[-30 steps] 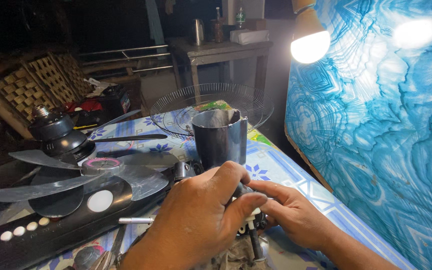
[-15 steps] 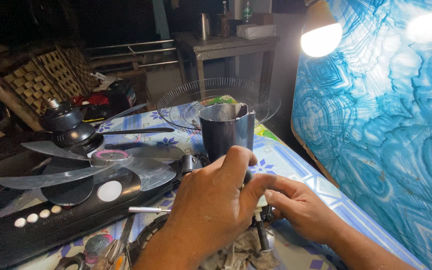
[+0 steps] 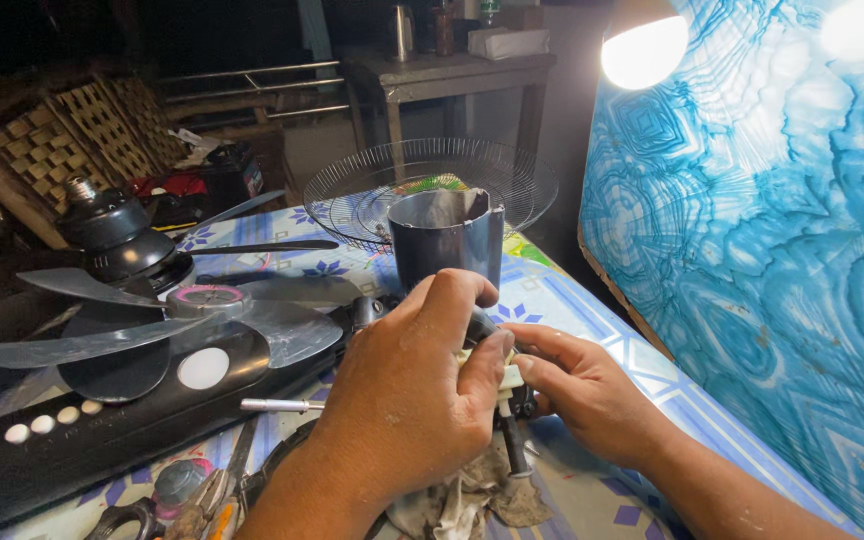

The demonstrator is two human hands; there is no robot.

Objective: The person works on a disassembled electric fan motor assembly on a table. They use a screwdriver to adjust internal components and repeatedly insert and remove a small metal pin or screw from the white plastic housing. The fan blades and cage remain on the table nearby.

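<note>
both left hand (image 3: 407,400) and right hand (image 3: 582,385) closed around small motor part (image 3: 497,372), just before grey housing (image 3: 445,240); probably stiff, greasy, best held at sides.

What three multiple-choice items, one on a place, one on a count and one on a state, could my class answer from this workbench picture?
1. Where does the wire fan guard lie?
A. Behind the dark grey cylindrical housing
B. Under the fan blade
C. On the blue wall panel

2. How many small white round buttons sit in a row on the black fan base?
A. One
B. Four
C. Seven

3. How is the lamp at top right?
A. Broken
B. Off
C. Lit

Answers:
1 A, the guard shows just beyond the housing.
2 B, four small buttons lie in line.
3 C, the bulb glows bright white.
</note>
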